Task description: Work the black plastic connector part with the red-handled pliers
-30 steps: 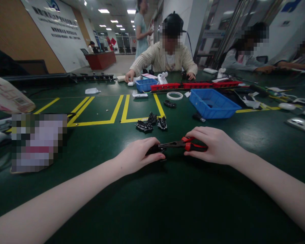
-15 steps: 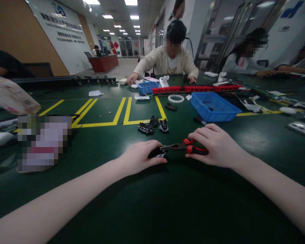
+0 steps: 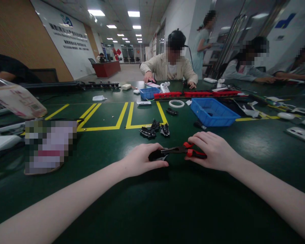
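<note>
My left hand [image 3: 139, 158] pinches a small black part [image 3: 156, 155] with shiny edges between thumb and fingers; most of it is hidden. My right hand [image 3: 213, 149] is wrapped round the red-and-black handles of long-nose pliers [image 3: 179, 149]. The jaws point left and reach the black part's edge; whether they grip it I cannot tell. Just beyond my left hand, several similar black parts [image 3: 147, 132] lie in a cluster on the dark green table [image 3: 183, 210]. Another black piece [image 3: 172, 111] lies farther back.
A blue bin [image 3: 213, 113] stands beyond my right hand, with a small black object [image 3: 200, 125] before it. Farther back are a white tape ring [image 3: 176, 103], a red strip [image 3: 198, 94] and a smaller blue bin [image 3: 149, 93]. A co-worker [image 3: 171, 64] sits opposite.
The whole view has tilted slightly upward. My hands, the pliers and the black part hold nearly the same pose. Across the table, the co-worker's hand has drawn back to the small blue bin.
</note>
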Action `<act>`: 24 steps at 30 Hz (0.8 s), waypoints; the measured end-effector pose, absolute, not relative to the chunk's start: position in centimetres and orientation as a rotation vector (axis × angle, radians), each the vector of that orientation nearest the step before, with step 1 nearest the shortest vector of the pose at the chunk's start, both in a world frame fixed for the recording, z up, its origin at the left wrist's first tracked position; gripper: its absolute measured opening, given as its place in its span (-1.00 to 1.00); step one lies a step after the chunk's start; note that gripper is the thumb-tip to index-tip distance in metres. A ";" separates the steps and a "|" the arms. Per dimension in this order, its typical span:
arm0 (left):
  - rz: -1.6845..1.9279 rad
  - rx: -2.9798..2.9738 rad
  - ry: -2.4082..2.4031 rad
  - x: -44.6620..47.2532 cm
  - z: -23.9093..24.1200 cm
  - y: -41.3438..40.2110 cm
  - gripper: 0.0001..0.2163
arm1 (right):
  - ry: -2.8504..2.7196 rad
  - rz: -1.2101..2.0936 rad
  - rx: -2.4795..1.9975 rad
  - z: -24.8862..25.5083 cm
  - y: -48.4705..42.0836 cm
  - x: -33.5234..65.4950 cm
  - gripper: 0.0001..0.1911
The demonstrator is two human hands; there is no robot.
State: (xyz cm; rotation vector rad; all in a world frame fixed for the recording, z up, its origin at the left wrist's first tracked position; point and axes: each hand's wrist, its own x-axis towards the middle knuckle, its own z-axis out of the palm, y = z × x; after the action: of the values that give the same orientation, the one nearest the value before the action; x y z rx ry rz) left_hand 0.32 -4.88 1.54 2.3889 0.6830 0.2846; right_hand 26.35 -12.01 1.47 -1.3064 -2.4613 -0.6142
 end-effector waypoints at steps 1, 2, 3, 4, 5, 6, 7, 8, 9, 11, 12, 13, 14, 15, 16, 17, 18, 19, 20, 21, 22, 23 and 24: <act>0.305 2.368 0.693 0.3 1.6 -4.9 -0.66 | -2.457 -0.569 -1.326 1.4 -12.0 26.3 -0.59; 0.322 2.357 0.701 0.3 1.7 -5.0 -0.67 | -2.454 -0.527 -1.342 1.3 -12.0 26.2 -0.59; 0.331 2.353 0.707 0.3 1.8 -5.1 -0.67 | -2.451 -0.488 -1.355 1.3 -12.0 26.2 -0.59; 0.334 2.354 0.711 0.3 1.9 -5.1 -0.68 | -2.448 -0.449 -1.364 1.2 -12.0 26.1 -0.59; 0.333 2.355 0.716 0.3 1.9 -5.1 -0.69 | -2.445 -0.408 -1.373 1.2 -11.9 26.1 -0.59; 0.333 2.355 0.724 0.3 1.9 -5.1 -0.69 | -2.439 -0.368 -1.379 1.2 -11.9 26.1 -0.60; 0.335 2.355 0.731 0.3 1.8 -5.1 -0.69 | -2.431 -0.327 -1.388 1.1 -11.9 26.0 -0.60; 0.349 2.356 0.744 0.3 1.7 -5.1 -0.68 | -2.418 -0.288 -1.403 1.1 -11.9 25.9 -0.60; 0.367 2.358 0.757 0.4 1.6 -5.0 -0.67 | -2.399 -0.248 -1.424 1.0 -11.9 25.8 -0.60; 0.415 2.353 0.805 0.4 1.4 -4.9 -0.66 | -2.348 -0.143 -1.477 1.0 -11.9 25.6 -0.58; 0.426 2.349 0.827 0.5 1.2 -4.8 -0.67 | -2.319 -0.077 -1.506 0.9 -11.9 25.5 -0.57; 0.435 2.344 0.849 0.5 1.1 -4.7 -0.67 | -2.294 -0.004 -1.530 0.9 -11.9 25.3 -0.58; 0.440 2.338 0.863 0.5 1.0 -4.7 -0.68 | -2.271 0.059 -1.552 0.8 -11.9 25.2 -0.61; 0.442 2.333 0.873 0.5 1.0 -4.6 -0.67 | -2.253 0.100 -1.568 0.7 -11.8 25.1 -0.65; 0.440 2.329 0.873 0.5 0.9 -4.6 -0.67 | -2.240 0.114 -1.581 0.6 -11.8 25.0 -0.69; 0.436 2.329 0.867 0.6 0.9 -4.6 -0.67 | -2.229 0.107 -1.588 0.6 -11.7 24.9 -0.72; 0.430 2.332 0.857 0.6 1.0 -4.6 -0.67 | -2.219 0.090 -1.587 0.5 -11.7 24.9 -0.74; 0.423 2.339 0.847 0.6 1.0 -4.7 -0.67 | -2.209 0.080 -1.582 0.4 -11.6 24.9 -0.74; 0.419 2.354 0.839 0.6 1.0 -4.7 -0.67 | -2.198 0.084 -1.576 0.3 -11.6 24.9 -0.74; 0.421 2.374 0.835 0.6 1.1 -4.7 -0.66 | -2.185 0.109 -1.573 0.3 -11.5 25.0 -0.75; 0.427 2.400 0.834 0.6 1.1 -4.7 -0.66 | -2.171 0.141 -1.572 0.2 -11.5 25.0 -0.76; 0.431 2.429 0.835 0.6 1.1 -4.8 -0.65 | -2.159 0.170 -1.573 0.2 -11.5 25.0 -0.76; 0.434 2.455 0.835 0.6 1.1 -4.8 -0.65 | -2.157 0.187 -1.574 0.2 -11.5 25.0 -0.77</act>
State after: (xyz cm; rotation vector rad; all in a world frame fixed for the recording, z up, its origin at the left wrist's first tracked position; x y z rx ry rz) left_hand 0.61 -4.82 1.07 2.4550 0.8351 0.4343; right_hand 25.04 -11.54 0.19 -1.5741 -2.1569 0.1871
